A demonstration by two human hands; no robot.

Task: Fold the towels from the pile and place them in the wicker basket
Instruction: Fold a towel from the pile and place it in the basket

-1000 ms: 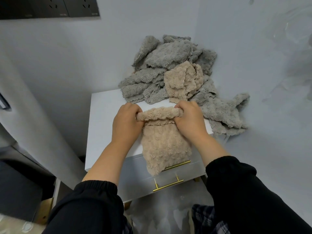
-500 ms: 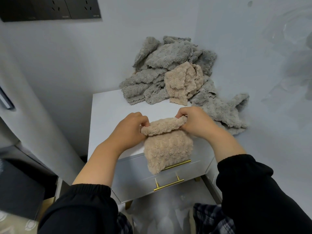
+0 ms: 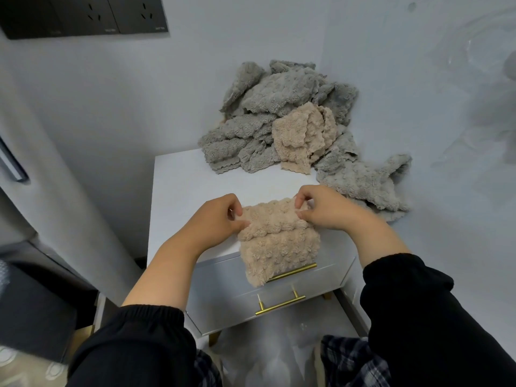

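A beige fluffy towel (image 3: 276,241) lies at the front edge of the white cabinet top (image 3: 184,185), its lower part hanging over the drawer front. Its top is folded over into a band. My left hand (image 3: 220,219) pinches the left end of that fold, and my right hand (image 3: 326,210) pinches the right end. A pile of grey towels (image 3: 268,118) with another beige towel (image 3: 301,135) on it sits at the back of the cabinet against the wall corner. No wicker basket is in view.
The cabinet front has two drawers with gold bar handles (image 3: 280,304). Walls close in behind and to the right. A dark socket panel (image 3: 83,15) is on the wall at upper left. A pale curved surface (image 3: 42,174) stands to the left.
Both hands have drawn the folded top edge of the beige towel nearer to me, and the fold has widened. Their grip has shifted from full fists to fingertip pinches.
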